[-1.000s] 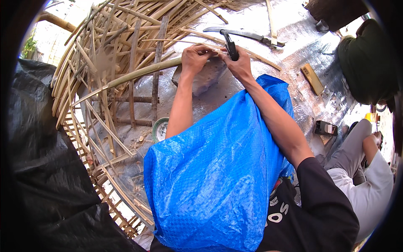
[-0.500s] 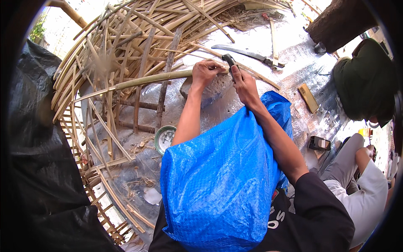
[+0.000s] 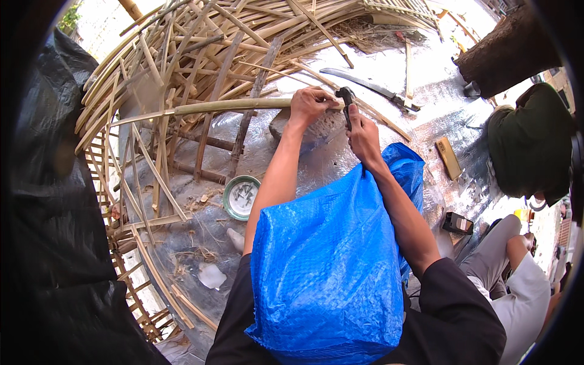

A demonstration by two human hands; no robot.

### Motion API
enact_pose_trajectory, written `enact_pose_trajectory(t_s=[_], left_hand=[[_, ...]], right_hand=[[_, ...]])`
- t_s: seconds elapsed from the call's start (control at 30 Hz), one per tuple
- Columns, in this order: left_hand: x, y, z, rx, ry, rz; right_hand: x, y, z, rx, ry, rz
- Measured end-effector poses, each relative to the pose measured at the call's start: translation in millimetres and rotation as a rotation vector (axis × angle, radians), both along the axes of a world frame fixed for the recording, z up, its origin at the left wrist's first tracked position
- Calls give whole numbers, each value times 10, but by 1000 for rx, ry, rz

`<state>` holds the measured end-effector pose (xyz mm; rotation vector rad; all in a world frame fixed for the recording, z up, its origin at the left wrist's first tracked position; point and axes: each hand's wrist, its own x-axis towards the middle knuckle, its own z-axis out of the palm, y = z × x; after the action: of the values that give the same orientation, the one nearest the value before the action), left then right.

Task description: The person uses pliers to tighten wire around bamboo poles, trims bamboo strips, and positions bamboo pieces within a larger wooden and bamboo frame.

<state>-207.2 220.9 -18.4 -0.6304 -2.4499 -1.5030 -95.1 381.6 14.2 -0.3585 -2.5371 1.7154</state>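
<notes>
A long bamboo strip (image 3: 234, 106) runs in from the left, its right end over a rough stone block (image 3: 316, 126). My left hand (image 3: 309, 107) is at that end, fingertips pinched together; anything between them is too small to make out. Just to its right, my right hand (image 3: 363, 135) is closed around the dark handle of a hammer (image 3: 345, 95). The hammer's head is close to my left fingertips, by the strip's end. Blue woven plastic sheeting (image 3: 328, 261) covers my lap.
A green-rimmed bowl (image 3: 225, 198) holding small metal pieces stands left of my left forearm. Beyond the stone lie a long curved blade (image 3: 359, 79) and a large heap of bamboo strips (image 3: 267, 30). At right are a phone (image 3: 448, 158), a black box-shaped object (image 3: 457, 223) and a seated person (image 3: 517, 298).
The hammer has come down slightly toward the end of the bamboo strip. My left hand keeps its place there. The whole view has shifted a little.
</notes>
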Motion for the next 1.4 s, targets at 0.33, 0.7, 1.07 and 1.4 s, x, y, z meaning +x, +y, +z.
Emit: enact_pose_trajectory(t_s=[0.33, 0.7, 1.07, 1.4], left_hand=[[-22, -15, -20, -82, 9, 47], [-61, -16, -96, 22, 12, -34], [-24, -31, -84, -52, 87, 25], [-45, -42, -52, -49, -93, 33]], right_hand=[[16, -13, 10, -43, -7, 30], [39, -47, 43, 93, 88, 25], [22, -58, 76, 6, 151, 17], [-22, -87, 4, 3, 215, 35]])
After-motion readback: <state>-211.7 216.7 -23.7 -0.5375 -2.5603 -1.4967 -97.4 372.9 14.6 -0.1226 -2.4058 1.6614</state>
